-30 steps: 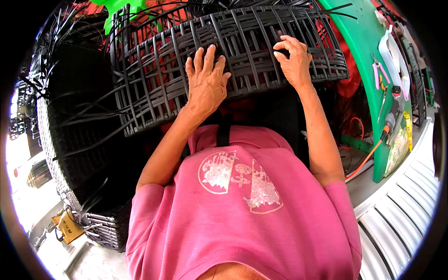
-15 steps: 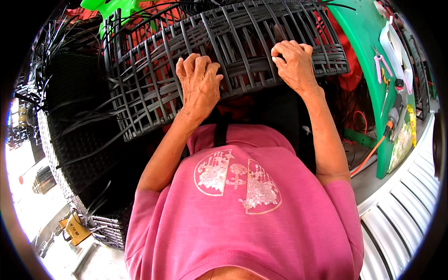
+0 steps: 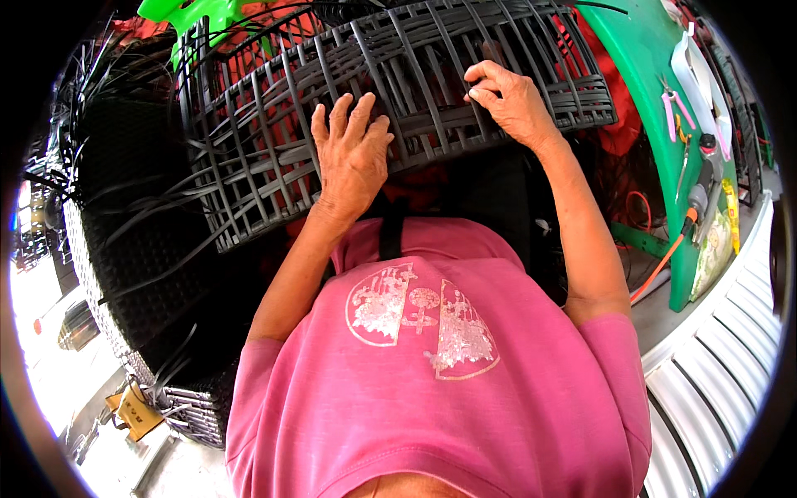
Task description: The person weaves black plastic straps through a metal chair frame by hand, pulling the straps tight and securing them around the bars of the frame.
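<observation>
A partly woven black wicker panel [image 3: 349, 62] of strips over upright ribs lies across the space in front of me. My left hand [image 3: 353, 153] rests at its near edge, fingers stretched and slightly spread over the ribs, holding nothing. Farther right, my right hand [image 3: 513, 104] is over the panel with thumb and fingers bent toward each other. What lies between those fingertips, if anything, is too small to make out. Loose strip ends [image 3: 178, 261] trail from the panel's left side.
A large dark woven piece [image 3: 133, 224] stands at my left, with bright green plastic [image 3: 199, 18] at the far left. On the right, a green board [image 3: 631, 50] holds pink-handled snips [image 3: 671, 112] and a power tool [image 3: 704, 178] with an orange cord. Silver slats [image 3: 706, 382] lie at the lower right.
My left fingers have straightened from a curled pose. My right hand has shifted a little left and farther away, its index finger now reaching out more.
</observation>
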Tool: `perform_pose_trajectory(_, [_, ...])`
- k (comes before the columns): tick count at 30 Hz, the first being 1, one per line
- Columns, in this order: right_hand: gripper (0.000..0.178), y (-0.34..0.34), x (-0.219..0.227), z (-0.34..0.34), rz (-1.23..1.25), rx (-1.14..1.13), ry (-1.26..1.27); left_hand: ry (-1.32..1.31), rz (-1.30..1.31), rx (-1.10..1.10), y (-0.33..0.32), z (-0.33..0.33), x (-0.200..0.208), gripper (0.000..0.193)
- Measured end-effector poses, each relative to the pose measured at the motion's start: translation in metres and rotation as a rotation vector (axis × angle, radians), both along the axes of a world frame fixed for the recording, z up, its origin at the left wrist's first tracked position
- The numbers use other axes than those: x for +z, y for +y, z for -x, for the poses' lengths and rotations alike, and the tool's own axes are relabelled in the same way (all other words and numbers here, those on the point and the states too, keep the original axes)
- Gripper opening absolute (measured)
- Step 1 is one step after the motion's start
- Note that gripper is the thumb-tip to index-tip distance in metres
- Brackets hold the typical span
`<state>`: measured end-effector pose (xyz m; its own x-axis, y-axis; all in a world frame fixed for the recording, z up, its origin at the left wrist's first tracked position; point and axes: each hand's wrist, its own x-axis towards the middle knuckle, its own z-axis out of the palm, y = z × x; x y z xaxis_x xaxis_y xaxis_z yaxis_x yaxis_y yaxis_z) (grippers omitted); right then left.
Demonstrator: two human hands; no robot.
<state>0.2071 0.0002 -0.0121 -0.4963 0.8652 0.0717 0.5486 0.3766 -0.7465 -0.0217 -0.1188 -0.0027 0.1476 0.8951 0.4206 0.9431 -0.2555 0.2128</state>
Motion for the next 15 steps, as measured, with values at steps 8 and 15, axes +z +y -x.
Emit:
perform_pose_trajectory(8, [0.039,0.01,0.019,0.0,0.089,0.086,-0.179,0.007,-0.034,0.055,-0.018,-0.002,-0.004,0.032])
perform_pose_trajectory(15, [0.013,-0.02,0.026,0.027,-0.419,0.069,-0.418,-0.014,-0.048,0.135,-0.029,-0.005,-0.006,0.032])
